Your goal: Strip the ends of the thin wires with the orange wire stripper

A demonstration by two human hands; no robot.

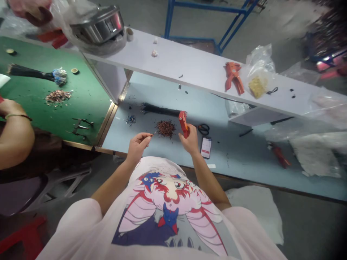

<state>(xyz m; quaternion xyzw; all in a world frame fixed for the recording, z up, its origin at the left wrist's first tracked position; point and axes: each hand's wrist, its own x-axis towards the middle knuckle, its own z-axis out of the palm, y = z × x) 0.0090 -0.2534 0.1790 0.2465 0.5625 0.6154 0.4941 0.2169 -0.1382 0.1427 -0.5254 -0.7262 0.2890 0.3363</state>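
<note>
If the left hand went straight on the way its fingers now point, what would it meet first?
Probably the left hand would meet the brown pile first, though the hand's height is unclear; it may pass above.

left hand (137,147), fingers (145,136) pinched; right hand (190,139) curled; 2 bare forearms (115,182) extended forward

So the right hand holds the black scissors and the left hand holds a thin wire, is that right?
Not quite: the head view shows the right hand holding a red tool; the black scissors lie on the table. The left hand does hold a thin wire.
</note>
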